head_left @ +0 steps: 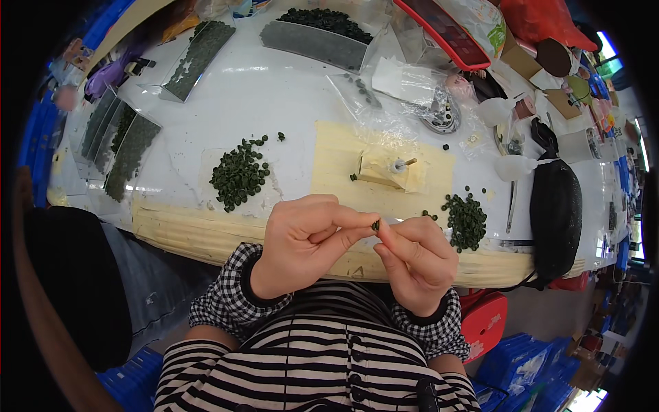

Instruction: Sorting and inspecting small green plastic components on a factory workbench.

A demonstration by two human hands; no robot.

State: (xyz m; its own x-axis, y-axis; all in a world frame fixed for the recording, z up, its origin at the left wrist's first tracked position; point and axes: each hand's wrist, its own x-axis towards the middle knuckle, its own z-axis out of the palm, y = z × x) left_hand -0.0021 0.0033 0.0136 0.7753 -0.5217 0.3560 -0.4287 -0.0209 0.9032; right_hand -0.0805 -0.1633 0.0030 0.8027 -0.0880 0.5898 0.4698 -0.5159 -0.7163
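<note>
Over the front edge of the table, my left hand (305, 240) pinches a small dark green piece (375, 225) between thumb and index fingertip. My right hand (420, 261) meets it there, its index fingertip against the same piece and its other fingers curled in. A heap of small dark green round pieces (239, 175) lies beyond my left hand. Another such heap (467, 221) sits to the right of my right hand. Past both hands stands a cream block (382, 170) with a short metal pin (403, 165) sticking up, on a yellowish sheet (329, 161).
Clear trays of dark green pieces stand at the back (316, 44) and left (195, 62). A red-framed device (446, 31), plastic bags (405, 89) and a black pouch (555, 213) crowd the right side. Tweezers (511, 206) lie beside the pouch. Another person's dark-clothed leg (151, 275) is at my left.
</note>
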